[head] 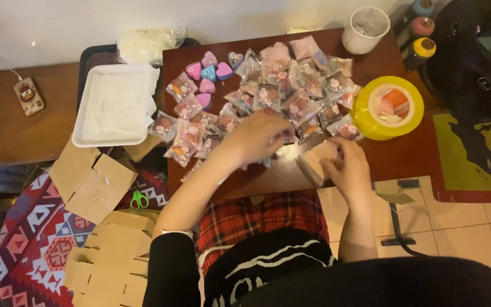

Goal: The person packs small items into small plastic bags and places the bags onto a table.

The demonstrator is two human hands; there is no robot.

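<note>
My right hand [348, 166] grips a small brown cardboard box [315, 161] at the front edge of the dark wooden table [410, 156]. My left hand [255, 139] reaches over the table to the left of the box, fingers curled over small clear packets [291, 91] of pink and brown items; whether it holds one is blurred. Many such packets lie spread across the table's middle. Heart-shaped tins [207, 74] in pink, blue and purple sit at the back left.
A big roll of yellow tape [388, 107] lies right of the box. A white cup [365, 28] and bottles [421, 40] stand at the back right. A white foam tray [115, 105], flat cardboard boxes [109, 239] and green scissors [138, 199] are at the left.
</note>
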